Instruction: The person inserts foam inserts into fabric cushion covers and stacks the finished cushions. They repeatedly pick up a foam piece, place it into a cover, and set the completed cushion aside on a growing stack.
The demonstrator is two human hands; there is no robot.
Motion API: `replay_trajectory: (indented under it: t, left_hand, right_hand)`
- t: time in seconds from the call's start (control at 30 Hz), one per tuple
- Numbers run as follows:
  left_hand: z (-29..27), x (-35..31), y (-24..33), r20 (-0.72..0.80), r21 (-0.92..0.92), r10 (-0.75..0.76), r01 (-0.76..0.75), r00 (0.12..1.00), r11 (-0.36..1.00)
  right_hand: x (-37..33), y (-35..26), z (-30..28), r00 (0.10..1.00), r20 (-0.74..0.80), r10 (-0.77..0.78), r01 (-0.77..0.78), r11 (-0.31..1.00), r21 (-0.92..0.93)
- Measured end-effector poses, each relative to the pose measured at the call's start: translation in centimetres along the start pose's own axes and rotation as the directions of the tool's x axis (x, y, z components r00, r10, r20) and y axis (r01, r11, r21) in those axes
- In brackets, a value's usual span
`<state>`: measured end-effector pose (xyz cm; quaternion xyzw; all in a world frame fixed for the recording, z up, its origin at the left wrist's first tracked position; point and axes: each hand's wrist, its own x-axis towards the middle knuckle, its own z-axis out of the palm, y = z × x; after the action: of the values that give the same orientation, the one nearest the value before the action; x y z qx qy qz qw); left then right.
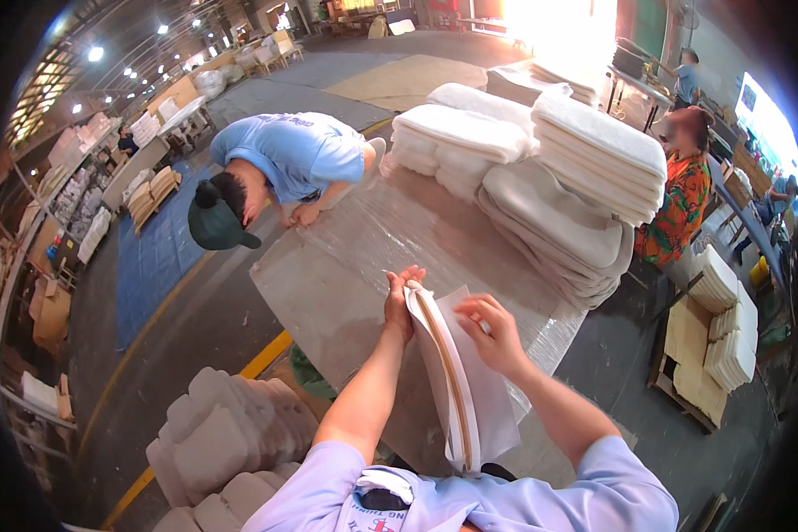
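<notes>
A long white fabric piece, seemingly a cushion cover (496,408), hangs from my left hand down to my waist, with a tan zipper-like band (452,381) along it. My left hand (402,306) grips its upper end, palm partly up and fingertips pointing away. Just right of the fabric, my right hand (494,332) is raised, its fingers loosely bent and apart, with nothing visible in them. Both hands are over the near part of a table (355,257) covered in clear plastic film.
Stacks of white padding (598,146) and grey cushion pads (550,222) sit at the table's far right. Across the left corner a person in a blue shirt (297,151) bends over the table. More wrapped pads (230,426) stand at lower left; a pallet of white pads (714,328) is at right.
</notes>
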<state>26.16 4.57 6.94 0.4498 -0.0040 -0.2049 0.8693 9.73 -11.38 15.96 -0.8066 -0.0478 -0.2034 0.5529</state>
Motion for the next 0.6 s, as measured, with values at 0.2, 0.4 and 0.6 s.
replay_trajectory:
  t: [0.2,0.4,0.6]
  left_hand:
    - [2.3,-0.6,-1.2,0.087,0.057,-0.013,0.008,0.996,0.998]
    - [1.1,-0.6,-1.6,0.096,0.109,-0.011,0.0,0.995,0.994]
    - [1.5,-0.3,-1.9,0.119,0.131,-0.004,-0.012,0.993,0.991]
  right_hand:
    - [9.2,5.3,2.7,0.971,0.24,0.016,0.02,0.989,-0.146]
    - [10.7,8.0,5.3,0.974,0.223,-0.046,0.055,0.998,-0.035]
    - [9.3,9.6,6.2,0.994,0.106,0.032,-0.061,0.958,0.279]
